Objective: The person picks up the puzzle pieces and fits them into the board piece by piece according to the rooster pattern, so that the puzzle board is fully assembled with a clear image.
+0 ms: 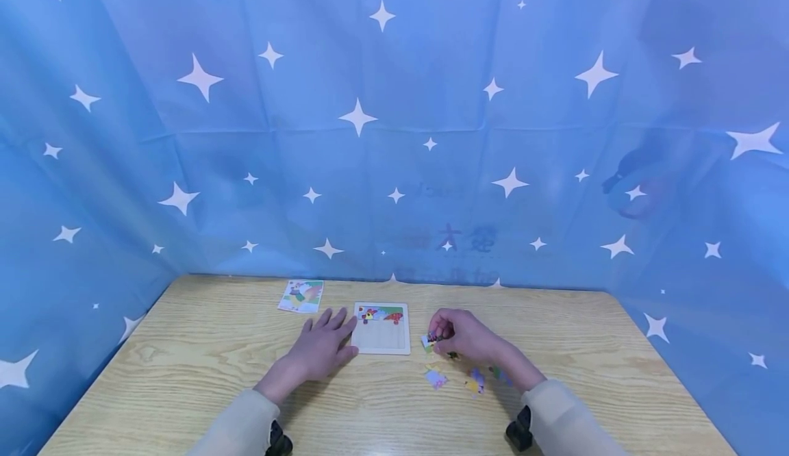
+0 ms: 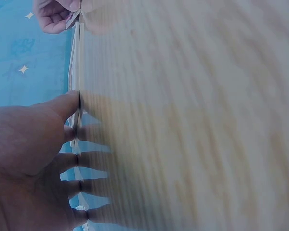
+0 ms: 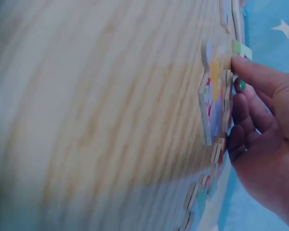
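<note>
In the head view, a shallow puzzle tray (image 1: 381, 339) with a white rim has fitted picture pieces along its top and bare board below. My left hand (image 1: 322, 350) lies with fingers spread on the table at the tray's left edge, thumb near its lower left corner. Right of the tray, my right hand (image 1: 466, 336) pinches a small colourful puzzle piece (image 3: 242, 49) between thumb and fingers, close to the tabletop. Loose puzzle pieces (image 1: 436, 378) lie below and under that hand, which hides some of them. The held piece's picture is too small to make out.
A square picture card (image 1: 302, 296) lies at the back left of the wooden table (image 1: 216, 346). More loose pieces (image 1: 475, 382) lie near my right wrist. A blue curtain (image 1: 431, 196) with white stars hangs behind the table and at both sides.
</note>
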`<state>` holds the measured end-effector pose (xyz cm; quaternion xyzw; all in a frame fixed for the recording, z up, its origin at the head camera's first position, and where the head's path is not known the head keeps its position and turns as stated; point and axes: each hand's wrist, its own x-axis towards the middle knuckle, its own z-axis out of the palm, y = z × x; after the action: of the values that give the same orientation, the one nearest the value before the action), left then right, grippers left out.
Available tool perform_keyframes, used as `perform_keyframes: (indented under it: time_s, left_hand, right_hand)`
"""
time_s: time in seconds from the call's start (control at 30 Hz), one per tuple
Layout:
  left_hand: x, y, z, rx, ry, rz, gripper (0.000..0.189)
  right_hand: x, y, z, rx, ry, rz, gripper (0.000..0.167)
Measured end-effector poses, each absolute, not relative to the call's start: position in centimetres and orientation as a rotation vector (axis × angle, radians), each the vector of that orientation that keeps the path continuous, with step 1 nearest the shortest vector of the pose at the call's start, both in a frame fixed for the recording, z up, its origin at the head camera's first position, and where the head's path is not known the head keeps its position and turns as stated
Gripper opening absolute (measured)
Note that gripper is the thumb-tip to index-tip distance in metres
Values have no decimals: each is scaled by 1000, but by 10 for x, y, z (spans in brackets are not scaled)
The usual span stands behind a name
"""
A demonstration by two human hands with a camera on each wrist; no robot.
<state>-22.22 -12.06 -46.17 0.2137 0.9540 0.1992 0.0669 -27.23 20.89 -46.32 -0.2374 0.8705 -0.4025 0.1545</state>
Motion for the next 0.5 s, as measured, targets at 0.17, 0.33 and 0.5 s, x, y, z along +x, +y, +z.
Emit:
perform_keyframes:
  time_s: [0.17, 0.33, 0.5]
  left_hand:
    - [-223, -121, -463, 643, 2880, 598, 59]
    - [-223, -121, -462, 638, 2878, 603, 60]
    - [-222, -120, -461, 637, 2877, 596, 59]
  right_hand:
    - [-275, 208, -463, -680, 2535, -1140, 16]
    - [-277, 208, -463, -688, 2557, -1142, 11]
    - [-277, 210, -463, -688, 2564, -1165, 3]
